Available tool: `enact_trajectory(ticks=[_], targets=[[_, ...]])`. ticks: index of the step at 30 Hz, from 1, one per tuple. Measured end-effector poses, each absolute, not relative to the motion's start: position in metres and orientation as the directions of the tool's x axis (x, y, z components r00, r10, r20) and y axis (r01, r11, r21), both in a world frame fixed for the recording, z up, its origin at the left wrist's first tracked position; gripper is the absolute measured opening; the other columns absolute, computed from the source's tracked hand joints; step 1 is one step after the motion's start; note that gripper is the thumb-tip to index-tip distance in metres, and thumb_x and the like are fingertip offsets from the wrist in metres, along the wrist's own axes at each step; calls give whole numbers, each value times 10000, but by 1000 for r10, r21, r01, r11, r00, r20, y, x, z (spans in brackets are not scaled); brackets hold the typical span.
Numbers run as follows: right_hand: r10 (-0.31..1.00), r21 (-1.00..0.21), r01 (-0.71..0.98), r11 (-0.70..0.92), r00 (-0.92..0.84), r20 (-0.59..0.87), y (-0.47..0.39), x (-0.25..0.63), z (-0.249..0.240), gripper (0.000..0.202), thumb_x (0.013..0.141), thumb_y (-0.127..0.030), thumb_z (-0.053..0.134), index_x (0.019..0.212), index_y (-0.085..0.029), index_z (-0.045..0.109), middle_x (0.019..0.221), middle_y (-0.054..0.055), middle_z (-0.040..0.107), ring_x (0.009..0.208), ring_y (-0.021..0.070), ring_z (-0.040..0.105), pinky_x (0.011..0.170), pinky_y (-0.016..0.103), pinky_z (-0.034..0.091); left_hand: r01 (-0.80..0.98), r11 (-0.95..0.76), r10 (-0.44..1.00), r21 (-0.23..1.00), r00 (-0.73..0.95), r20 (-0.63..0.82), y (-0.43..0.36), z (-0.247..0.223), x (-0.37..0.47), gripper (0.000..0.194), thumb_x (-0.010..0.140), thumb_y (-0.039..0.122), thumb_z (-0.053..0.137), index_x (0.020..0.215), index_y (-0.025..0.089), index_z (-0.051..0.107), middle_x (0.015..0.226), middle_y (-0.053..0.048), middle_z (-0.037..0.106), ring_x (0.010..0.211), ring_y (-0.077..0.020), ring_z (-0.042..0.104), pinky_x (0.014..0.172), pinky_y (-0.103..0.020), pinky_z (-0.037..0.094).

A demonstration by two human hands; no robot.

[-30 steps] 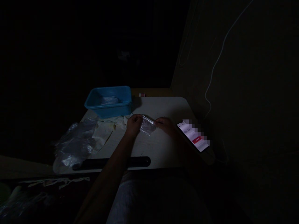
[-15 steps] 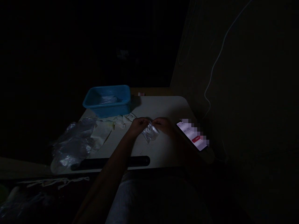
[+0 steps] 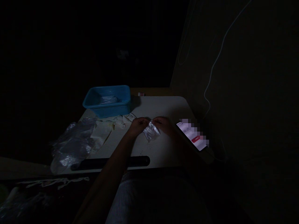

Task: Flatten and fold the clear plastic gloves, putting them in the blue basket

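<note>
Left hand (image 3: 139, 125) and right hand (image 3: 163, 124) pinched a clear plastic bag (image 3: 151, 133) at frame center; a blue basin (image 3: 114, 110) stood left of center, a lit smartphone (image 3: 191, 135) lay at right.

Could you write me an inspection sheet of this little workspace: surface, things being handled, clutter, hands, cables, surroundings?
Surface: pale tabletop; long dark slot near its front edge.
Handled: small shiny plastic bag.
Clutter: crumpled clear plastic at left; blue bin behind it, with pale plastic-like material inside; lit phone at right.
Hands: left hand and right hand close together, holding the bag's far edge.
Cables: white cable at right.
Surroundings: very dark; most details unreadable.
</note>
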State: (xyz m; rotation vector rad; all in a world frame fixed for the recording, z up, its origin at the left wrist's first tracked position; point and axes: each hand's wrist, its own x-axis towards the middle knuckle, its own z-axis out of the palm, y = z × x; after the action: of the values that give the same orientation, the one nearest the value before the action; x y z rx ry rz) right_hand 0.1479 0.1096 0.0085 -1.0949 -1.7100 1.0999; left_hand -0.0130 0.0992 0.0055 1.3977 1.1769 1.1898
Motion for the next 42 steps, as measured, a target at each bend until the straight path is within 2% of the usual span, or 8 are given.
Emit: enact_trajectory(ticks=[10, 18, 26, 33, 39, 42], targets=[[935, -915, 290, 280, -300, 191, 112, 149, 8, 158, 649, -317, 559, 651, -169, 613, 611, -7, 595, 602, 112, 521, 567, 217, 393, 124, -114, 990, 986, 96, 103, 102, 1, -14, 69, 561, 221, 602, 576, 155, 618, 521, 16, 577, 470, -80, 479, 475, -201, 365], [973, -954, 225, 197, -167, 162, 112, 152, 11, 185, 618, -344, 548, 640, -163, 579, 602, -7, 559, 588, 120, 509, 560, 237, 397, 112, -134, 989, 985, 85, 125, 100, 6, -15, 76, 563, 223, 612, 567, 148, 614, 537, 9, 603, 499, -92, 517, 509, -207, 403], [980, -954, 232, 192, -94, 174, 116, 157, 9, 216, 597, -382, 549, 629, -169, 569, 583, -11, 537, 583, 124, 504, 556, 240, 400, 24, -117, 992, 993, 42, 116, 103, -2, -16, 145, 570, 288, 643, 597, 147, 617, 507, 19, 584, 447, -74, 485, 439, -184, 359], [981, -944, 268, 191, -53, 184, 118, 159, 7, 210, 624, -380, 551, 631, -171, 570, 575, -12, 538, 568, 116, 489, 537, 228, 388, -25, -109, 994, 994, 29, 109, 103, -4, -16, 164, 585, 303, 643, 617, 144, 615, 515, 10, 587, 455, -79, 501, 465, -196, 389], [973, -951, 235, 201, -161, 165, 113, 155, 11, 230, 631, -387, 532, 674, -167, 584, 625, 5, 566, 592, 123, 509, 549, 231, 391, -48, -105, 993, 993, 50, 108, 103, -5, -17, 97, 575, 244, 613, 595, 150, 598, 501, 22, 564, 449, -72, 482, 449, -185, 359], [971, -948, 247, 200, -178, 159, 112, 154, 13, 217, 632, -382, 527, 631, -170, 576, 601, 3, 563, 593, 126, 517, 558, 232, 392, -42, -93, 993, 995, 64, 96, 102, -3, -18, 98, 569, 245, 596, 541, 154, 574, 476, 34, 531, 432, -68, 451, 445, -190, 344]])
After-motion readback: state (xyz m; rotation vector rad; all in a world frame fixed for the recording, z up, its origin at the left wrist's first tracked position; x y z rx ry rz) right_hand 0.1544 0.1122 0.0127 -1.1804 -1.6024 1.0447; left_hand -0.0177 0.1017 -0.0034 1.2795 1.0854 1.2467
